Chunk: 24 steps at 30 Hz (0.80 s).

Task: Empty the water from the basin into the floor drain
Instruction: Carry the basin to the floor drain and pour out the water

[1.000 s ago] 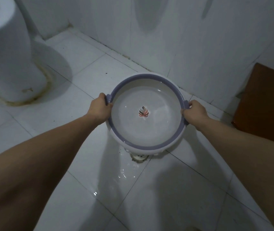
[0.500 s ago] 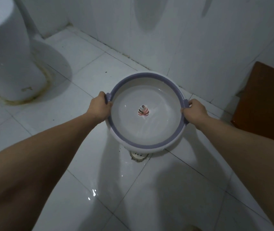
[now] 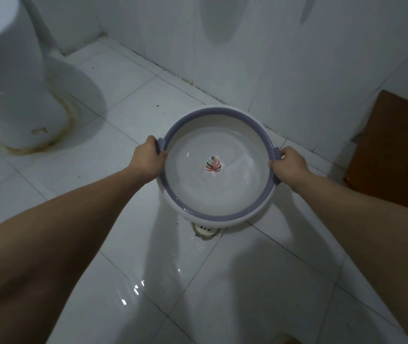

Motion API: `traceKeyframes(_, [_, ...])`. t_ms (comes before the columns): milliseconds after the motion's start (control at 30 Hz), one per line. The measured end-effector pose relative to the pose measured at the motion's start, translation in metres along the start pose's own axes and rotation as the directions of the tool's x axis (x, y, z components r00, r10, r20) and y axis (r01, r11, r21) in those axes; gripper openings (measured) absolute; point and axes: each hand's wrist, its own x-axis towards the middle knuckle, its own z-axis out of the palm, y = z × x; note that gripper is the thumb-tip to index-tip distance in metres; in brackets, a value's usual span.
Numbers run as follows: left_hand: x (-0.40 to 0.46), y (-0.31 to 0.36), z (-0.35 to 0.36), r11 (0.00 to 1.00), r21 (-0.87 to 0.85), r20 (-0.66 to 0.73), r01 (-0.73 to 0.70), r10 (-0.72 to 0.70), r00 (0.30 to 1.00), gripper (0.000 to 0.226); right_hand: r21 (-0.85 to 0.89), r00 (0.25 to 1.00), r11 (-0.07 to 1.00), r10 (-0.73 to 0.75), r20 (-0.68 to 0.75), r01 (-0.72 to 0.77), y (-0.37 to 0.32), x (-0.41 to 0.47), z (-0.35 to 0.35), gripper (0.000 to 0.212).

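A round white basin with a purple rim (image 3: 213, 214) is held above the tiled floor, roughly level. A leaf picture shows at its bottom through a shallow layer of clear water (image 3: 235, 170). My left hand (image 3: 148, 160) grips the left handle, and my right hand (image 3: 288, 165) grips the right handle. The floor drain (image 3: 204, 230) peeks out just below the basin's near edge, partly hidden by it.
A white toilet base (image 3: 11, 100) stands at the left. White tiled wall (image 3: 272, 58) runs behind the basin. A brown wooden panel (image 3: 394, 150) leans at the right. The floor tiles (image 3: 148, 281) near the drain are wet and shiny.
The basin has stayed in both hands and shifted only slightly; the water inside ripples, and the wet patch on the floor near me has spread.
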Motion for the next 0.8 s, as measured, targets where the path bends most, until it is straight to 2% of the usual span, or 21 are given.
traceKeyframes(800, [-0.0019, -0.0041, -0.0021, 1.000, 0.022, 0.006, 0.013, -0.013, 1.000, 0.025, 0.008, 0.999, 1.000, 0.009, 0.037, -0.009, -0.0014, -0.0016, 0.0030, 0.022])
